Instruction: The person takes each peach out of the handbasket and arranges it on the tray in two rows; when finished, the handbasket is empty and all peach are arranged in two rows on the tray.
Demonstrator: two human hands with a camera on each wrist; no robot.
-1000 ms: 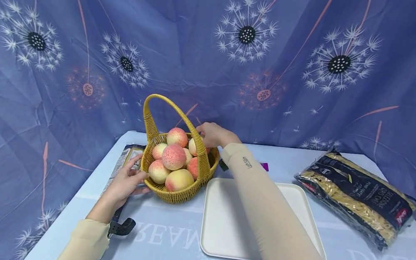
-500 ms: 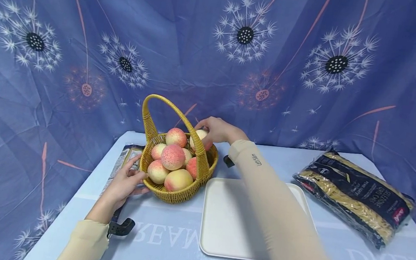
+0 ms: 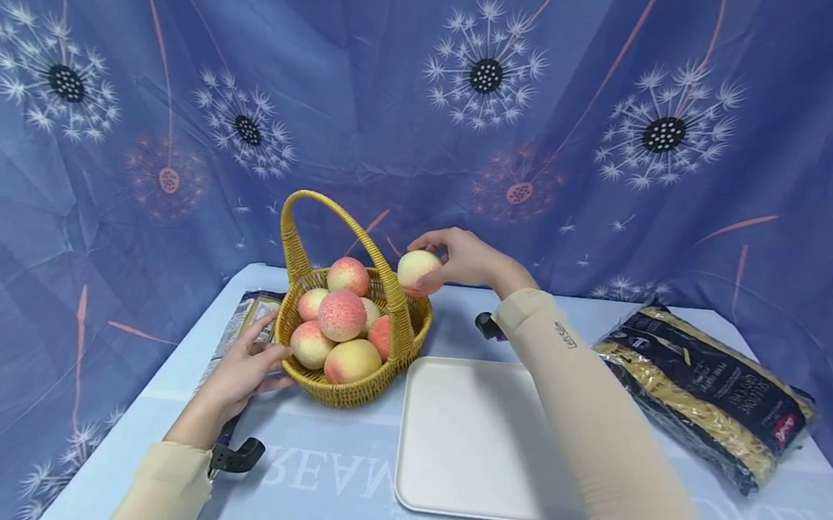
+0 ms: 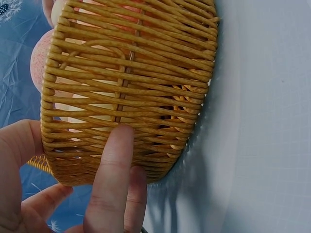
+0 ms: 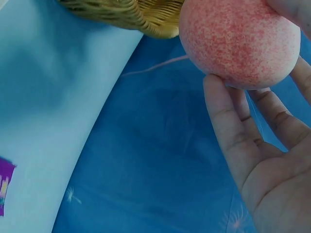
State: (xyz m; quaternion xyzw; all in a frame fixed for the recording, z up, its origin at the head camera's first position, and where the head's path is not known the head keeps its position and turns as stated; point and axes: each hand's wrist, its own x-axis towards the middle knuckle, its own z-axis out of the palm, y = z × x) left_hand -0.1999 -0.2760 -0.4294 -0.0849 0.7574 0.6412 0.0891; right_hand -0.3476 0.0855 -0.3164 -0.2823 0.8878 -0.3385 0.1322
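While a peach [image 3: 419, 270] hangs mid-frame, pinched by the right hand [image 3: 469, 258], the left hand [image 3: 234, 376] touches the fruit-filled basket [image 3: 354, 394] left of centre, fingers spread; tray [image 3: 474, 441] lower centre, pasta bag [image 3: 705, 392] far right, both on the tabletop [image 3: 362, 514]!

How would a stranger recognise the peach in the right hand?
Start at the yellow woven basket. To its right in the head view is the right hand. The cream-and-pink peach is the one it holds; the other visible peaches lie inside the basket.
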